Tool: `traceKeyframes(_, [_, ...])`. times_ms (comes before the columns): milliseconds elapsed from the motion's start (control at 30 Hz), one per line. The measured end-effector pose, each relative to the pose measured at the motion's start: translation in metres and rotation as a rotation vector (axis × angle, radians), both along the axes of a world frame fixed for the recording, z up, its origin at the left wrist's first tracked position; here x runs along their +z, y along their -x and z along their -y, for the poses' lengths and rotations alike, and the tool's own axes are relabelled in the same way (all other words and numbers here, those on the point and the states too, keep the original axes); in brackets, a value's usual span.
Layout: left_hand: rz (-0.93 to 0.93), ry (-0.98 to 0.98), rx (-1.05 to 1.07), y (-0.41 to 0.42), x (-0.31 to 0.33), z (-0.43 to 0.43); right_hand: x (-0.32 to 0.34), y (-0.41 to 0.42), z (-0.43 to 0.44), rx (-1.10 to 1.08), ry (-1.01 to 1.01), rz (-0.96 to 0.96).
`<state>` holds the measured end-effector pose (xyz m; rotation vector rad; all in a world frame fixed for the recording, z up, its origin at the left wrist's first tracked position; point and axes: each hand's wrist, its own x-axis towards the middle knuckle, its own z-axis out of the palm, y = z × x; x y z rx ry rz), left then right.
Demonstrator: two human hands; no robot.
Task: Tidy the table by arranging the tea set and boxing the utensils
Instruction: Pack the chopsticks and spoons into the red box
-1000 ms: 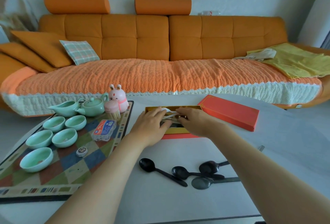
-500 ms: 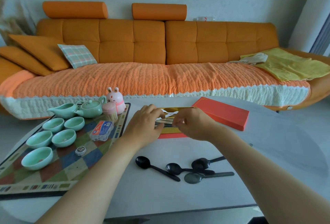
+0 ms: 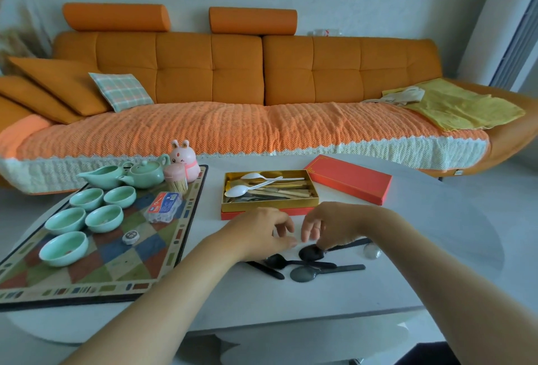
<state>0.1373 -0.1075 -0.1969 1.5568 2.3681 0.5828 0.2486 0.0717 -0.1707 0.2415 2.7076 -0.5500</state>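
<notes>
I am pinching my right grip (image 3: 334, 225) on the neck of a seemingly light, stiff, slippery black spoon (image 3: 311, 253) near the counter's (image 3: 364, 294) front edge, before the box (image 3: 269, 207); whether my curled left grip (image 3: 259, 233) is holding anything I cannot tell.

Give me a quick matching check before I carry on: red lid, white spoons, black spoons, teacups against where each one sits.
1 red lid
2 white spoons
3 black spoons
4 teacups

A on the patterned tray
B inside the gold box
C loose on the table, in front of the box
D flat on the table, right of the box

Pairs: 1-D, 2-B, 3-C, 4-A
</notes>
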Motion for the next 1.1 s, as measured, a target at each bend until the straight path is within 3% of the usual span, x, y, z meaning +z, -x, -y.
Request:
traceKeyframes(233, [-0.085,0.031,0.018,-0.004,-0.001,-0.017,-0.024,0.015,0.002,-0.120,-0.085,-0.244])
traceKeyframes(367, [-0.144,0.060,0.020,0.007,-0.004,-0.019,-0.018,0.014,-0.002,-0.060,-0.051,-0.251])
traceKeyframes(533, [-0.077,0.071,0.008,0.020,-0.005,-0.016,-0.021,0.021,-0.007,-0.046,-0.079,-0.271])
traceKeyframes(700, [0.044,-0.040,0.050,0.036,0.001,-0.010,-0.015,0.032,-0.004,-0.058,0.010,-0.328])
traceKeyframes(800, [0.134,-0.232,0.140,0.049,0.011,-0.004,-0.009,0.043,-0.005,-0.109,0.022,-0.515])
traceKeyframes(967, [-0.019,-0.424,0.282,0.068,0.014,-0.002,-0.007,0.070,-0.002,-0.215,0.042,-0.744])
traceKeyframes(1100, [-0.243,-0.328,0.273,0.075,0.005,-0.004,-0.021,0.090,0.001,-0.210,-0.011,-0.659])
